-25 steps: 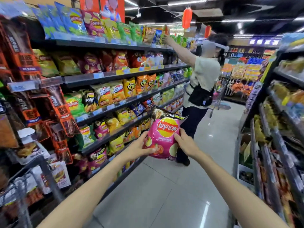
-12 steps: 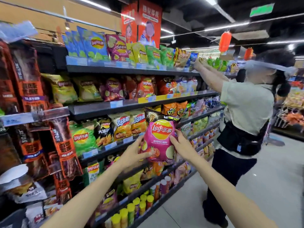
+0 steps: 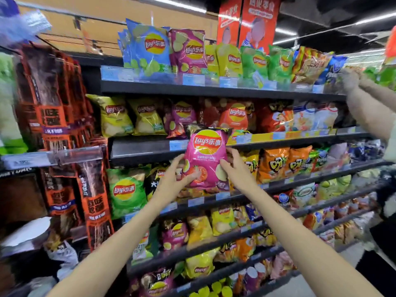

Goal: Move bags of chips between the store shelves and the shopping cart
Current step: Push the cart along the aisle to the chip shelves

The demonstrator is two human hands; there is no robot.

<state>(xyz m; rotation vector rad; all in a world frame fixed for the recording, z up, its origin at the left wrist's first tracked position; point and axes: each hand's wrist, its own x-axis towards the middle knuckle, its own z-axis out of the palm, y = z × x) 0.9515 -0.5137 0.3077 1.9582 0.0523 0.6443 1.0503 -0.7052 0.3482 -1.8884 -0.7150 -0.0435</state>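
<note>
I hold a pink Lay's chip bag (image 3: pixel 206 155) upright in front of the store shelves (image 3: pixel 214 90). My left hand (image 3: pixel 174 179) grips its lower left edge, thumb across the front. On the other side my right hand (image 3: pixel 237 168) grips the lower right edge. The bag's top reaches the front lip of the second shelf, just below a matching pink bag (image 3: pixel 182 116) standing there. The shopping cart is out of view.
Rows of chip bags fill every shelf level. Dark orange-labelled packs (image 3: pixel 53 99) hang on a rack to the left. Another person's arms (image 3: pixel 368 103) reach to the top shelf at the far right, close beside me.
I have turned from the aisle to face the shelves and stepped closer. Both hands have carried the pink bag up toward the second shelf. The other person now sits at the right edge.
</note>
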